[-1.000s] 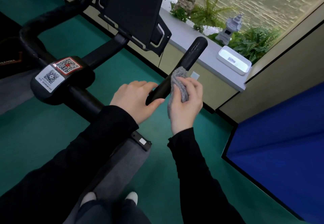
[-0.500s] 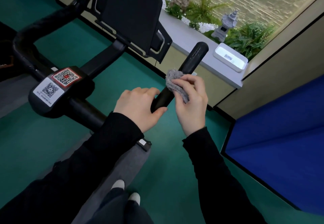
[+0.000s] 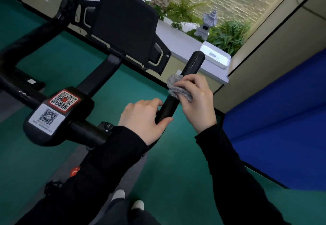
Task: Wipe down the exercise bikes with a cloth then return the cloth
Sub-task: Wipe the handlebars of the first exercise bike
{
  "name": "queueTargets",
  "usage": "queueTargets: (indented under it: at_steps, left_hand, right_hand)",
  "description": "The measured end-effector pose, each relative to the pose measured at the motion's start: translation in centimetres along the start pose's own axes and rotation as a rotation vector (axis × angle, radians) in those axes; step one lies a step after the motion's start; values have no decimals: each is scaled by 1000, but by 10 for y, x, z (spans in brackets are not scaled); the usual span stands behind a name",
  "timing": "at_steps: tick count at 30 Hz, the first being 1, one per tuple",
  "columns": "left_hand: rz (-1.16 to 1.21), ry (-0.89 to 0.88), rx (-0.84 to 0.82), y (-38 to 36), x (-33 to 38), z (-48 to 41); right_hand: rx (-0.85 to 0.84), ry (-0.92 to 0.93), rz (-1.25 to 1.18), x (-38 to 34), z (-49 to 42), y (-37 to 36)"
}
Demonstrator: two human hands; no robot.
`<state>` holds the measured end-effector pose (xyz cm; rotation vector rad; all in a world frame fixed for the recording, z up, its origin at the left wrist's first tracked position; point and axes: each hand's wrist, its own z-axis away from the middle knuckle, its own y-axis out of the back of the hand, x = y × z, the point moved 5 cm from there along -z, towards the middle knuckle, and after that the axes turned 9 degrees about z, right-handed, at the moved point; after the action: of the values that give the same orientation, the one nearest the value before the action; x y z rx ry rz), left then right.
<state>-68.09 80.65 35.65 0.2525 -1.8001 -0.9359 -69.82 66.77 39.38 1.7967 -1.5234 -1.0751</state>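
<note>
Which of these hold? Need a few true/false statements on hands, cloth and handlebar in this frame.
1. The right hand holds the grey cloth against the handlebar grip. True.
2. The left hand holds a second cloth. False: the left hand grips the handlebar grip bare, below the grey cloth.
3. The grey cloth covers the grip's tip. False: the tip is bare, beyond the cloth.
4. A red QR sticker sits on the bike's centre block. True.

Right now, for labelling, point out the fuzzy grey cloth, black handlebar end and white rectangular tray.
fuzzy grey cloth [image 3: 173, 83]: head view, bunched top fold.
black handlebar end [image 3: 193, 62]: head view, bare upper shaft.
white rectangular tray [image 3: 220, 58]: head view, inner floor.
</note>
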Motion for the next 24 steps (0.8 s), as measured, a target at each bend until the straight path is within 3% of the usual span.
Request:
queueTargets:
  at_steps: [5,13,18,24]
  left_hand:
    - [13,-8,-43,-1,-2,-3]
    - [19,35,-62,-2,-5,-16]
    - [60,62,-59,-7,-1,-21]
    - [102,47,-39,-7,2,-23]
  right_hand:
    - [85,-55,-79,2,20,-6]
    - [441,-429,-274,32,10,-2]
    - [395,-459,-352,28,20,-13]
    - [375,-642,-520,31,35,-26]
